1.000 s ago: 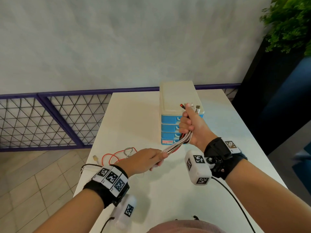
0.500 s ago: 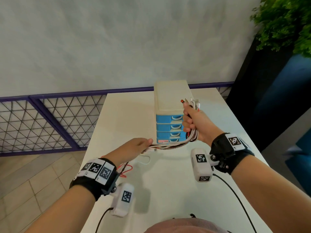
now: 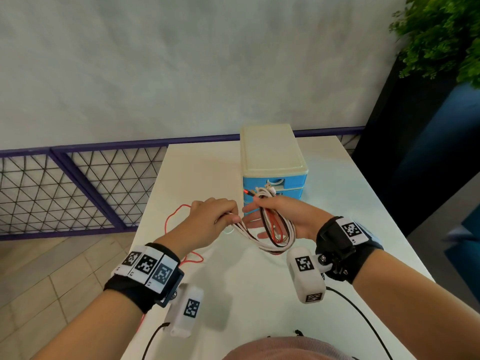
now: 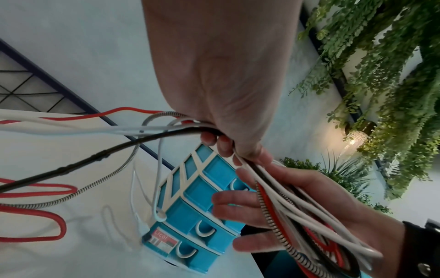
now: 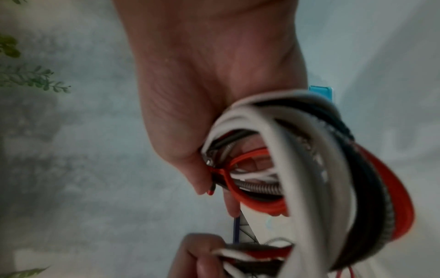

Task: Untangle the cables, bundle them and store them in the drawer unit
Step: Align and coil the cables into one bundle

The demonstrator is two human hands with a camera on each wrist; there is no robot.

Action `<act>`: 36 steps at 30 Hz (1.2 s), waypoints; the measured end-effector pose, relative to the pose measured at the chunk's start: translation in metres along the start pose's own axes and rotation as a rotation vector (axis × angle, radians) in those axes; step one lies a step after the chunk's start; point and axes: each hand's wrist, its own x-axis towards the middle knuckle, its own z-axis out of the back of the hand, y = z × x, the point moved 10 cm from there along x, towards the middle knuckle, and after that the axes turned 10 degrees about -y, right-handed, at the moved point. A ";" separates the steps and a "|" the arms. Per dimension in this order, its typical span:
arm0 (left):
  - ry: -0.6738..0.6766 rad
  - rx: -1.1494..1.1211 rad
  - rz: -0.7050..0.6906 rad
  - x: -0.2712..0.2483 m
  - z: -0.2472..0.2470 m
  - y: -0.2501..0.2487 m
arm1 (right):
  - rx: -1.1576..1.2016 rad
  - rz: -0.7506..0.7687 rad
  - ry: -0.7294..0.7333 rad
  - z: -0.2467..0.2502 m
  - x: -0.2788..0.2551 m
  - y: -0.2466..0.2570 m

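Note:
A looped bundle of white, black, red and braided cables lies across my upturned right hand, in front of the drawer unit. Its thumb pinches the plug ends against the palm while its fingers stretch out. Just to the left, my left hand grips the running strands in curled fingers. The loose tails, among them a red cable, trail down to the table at the left. The cream-topped unit with blue drawers stands behind, all drawers closed.
The white table ends close on the left, above a tiled floor. A purple mesh fence runs along the wall. A dark planter with a green plant stands at the right. Black wrist-camera leads hang near me.
Both hands have dropped lower and come together. My right hand has turned palm up with its fingers spread out, and my left hand has carried the strands over to it, adding to the loop.

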 end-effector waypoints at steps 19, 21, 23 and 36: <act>-0.064 -0.065 -0.065 0.009 0.014 -0.022 | 0.127 0.004 0.257 -0.050 -0.022 -0.021; -0.046 -0.119 -0.032 0.010 0.013 -0.020 | 0.149 -0.026 0.248 -0.050 -0.020 -0.024; -0.050 -0.121 -0.001 0.011 0.012 -0.017 | 0.138 -0.044 0.247 -0.050 -0.019 -0.025; 0.653 -0.777 0.517 -0.042 -0.051 0.012 | 0.097 0.109 -0.109 0.001 -0.004 -0.003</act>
